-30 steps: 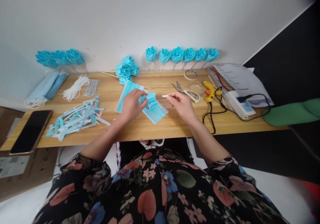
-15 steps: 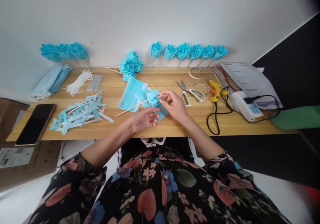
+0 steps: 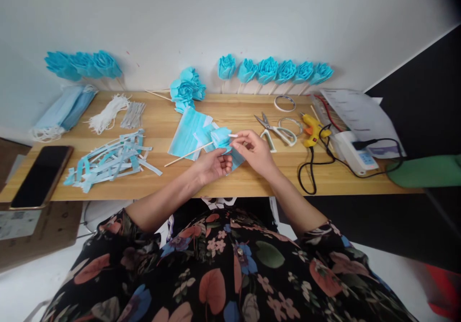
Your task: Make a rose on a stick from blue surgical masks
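A half-made blue flower [image 3: 220,138] on a thin wooden stick [image 3: 185,154] is held over the wooden table [image 3: 230,178]. My left hand [image 3: 213,164] is under it, fingers curled round its base. My right hand [image 3: 254,150] pinches a small white strip [image 3: 233,135] against the flower's right side. Beneath them lie flat blue mask pieces [image 3: 189,131].
Finished blue flowers [image 3: 273,70] lean on the wall at the back, more at the left [image 3: 81,64] and middle [image 3: 186,89]. Cut blue strips [image 3: 111,160], white ear loops [image 3: 107,113], stacked masks [image 3: 61,112], a phone [image 3: 39,175], scissors [image 3: 275,131], a yellow glue gun [image 3: 312,128] and a power strip [image 3: 352,153] lie about.
My left hand lifted the flower on its stick off the mask pieces and now cups it from below. My right hand brought the white strip left to the flower.
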Demonstrator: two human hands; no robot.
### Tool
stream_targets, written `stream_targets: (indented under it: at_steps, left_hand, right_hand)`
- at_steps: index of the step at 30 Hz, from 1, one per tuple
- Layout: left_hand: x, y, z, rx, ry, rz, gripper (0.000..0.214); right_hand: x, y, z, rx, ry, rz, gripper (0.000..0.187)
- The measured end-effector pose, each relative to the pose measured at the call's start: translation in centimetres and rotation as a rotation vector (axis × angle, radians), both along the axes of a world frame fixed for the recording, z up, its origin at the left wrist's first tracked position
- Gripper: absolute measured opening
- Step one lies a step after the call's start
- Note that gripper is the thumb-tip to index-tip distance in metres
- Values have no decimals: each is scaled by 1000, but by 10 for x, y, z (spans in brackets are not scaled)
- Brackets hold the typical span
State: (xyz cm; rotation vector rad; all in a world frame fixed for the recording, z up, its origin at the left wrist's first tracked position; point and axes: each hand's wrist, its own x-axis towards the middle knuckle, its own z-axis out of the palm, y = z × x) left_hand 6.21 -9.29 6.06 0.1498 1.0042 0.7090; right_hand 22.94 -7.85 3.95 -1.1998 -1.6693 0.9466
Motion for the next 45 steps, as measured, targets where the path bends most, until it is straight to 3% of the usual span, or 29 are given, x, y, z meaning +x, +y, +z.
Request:
stream_targets:
  at_steps: [4, 9, 14, 25, 36, 41, 45]
  left_hand:
    - [2, -1, -1, 5, 7, 18, 28]
    - [2, -4, -3, 33, -3, 33, 27]
    - [2, -4, -3, 67, -17, 14, 25]
    - [-3, -4, -4, 53, -89, -21, 29]
    - [-2, -5, -4, 76, -51, -3, 30]
    - [-1, -4, -3, 74, -56, -4, 30]
    - [-3, -3, -6, 70, -84, -17, 30]
  right_hand:
    - [4, 3, 6, -92, 96, -77, 24]
    - [-3, 1, 14, -339, 156, 26, 30]
    - [-11, -1, 11, -461, 174, 64, 38]
    - [-14, 0, 7, -449, 175, -80, 32]
    - [-14, 1, 9, -392, 118, -74, 27]
    - [-13, -2, 14, -403, 165, -69, 32]
    - [-13, -2, 6, -392, 161, -48, 39]
